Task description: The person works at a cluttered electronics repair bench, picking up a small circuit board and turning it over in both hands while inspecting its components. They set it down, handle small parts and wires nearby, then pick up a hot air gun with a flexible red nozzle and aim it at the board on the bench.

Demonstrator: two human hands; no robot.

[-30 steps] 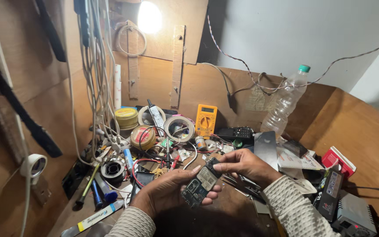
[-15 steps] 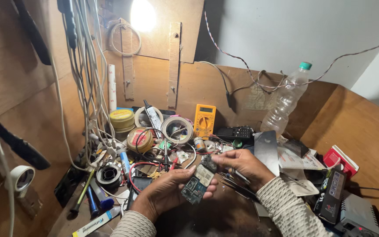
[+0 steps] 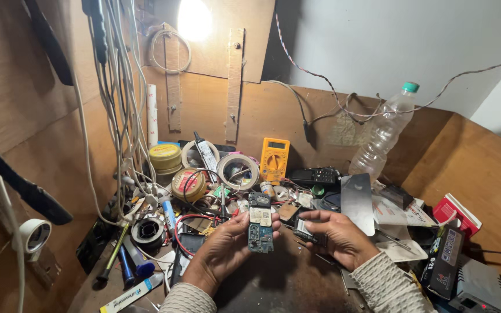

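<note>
My left hand (image 3: pixel 222 249) holds a small phone circuit board (image 3: pixel 260 227) upright, fingers wrapped along its left edge and thumb near its lower end. The board is blue-green with a pale sticker and a dark part at the top. My right hand (image 3: pixel 337 235) sits just to the right, apart from the board, closed on a small dark and silver part (image 3: pixel 304 228) whose kind I cannot tell. Both hands hover over the dark bench surface (image 3: pixel 273 284) near its front edge.
A yellow multimeter (image 3: pixel 274 159), tape rolls (image 3: pixel 238 171), round tins (image 3: pixel 165 156), a solder spool (image 3: pixel 147 230) and red wires crowd the back. A plastic bottle (image 3: pixel 385 132) stands at the right. Cables (image 3: pixel 117 104) hang at the left. Boxes (image 3: pixel 456 214) and a grey device (image 3: pixel 476 287) lie right.
My left hand has turned the board more upright. My right hand let go of the board's upper end and drew away to the right with a small part in its fingers.
</note>
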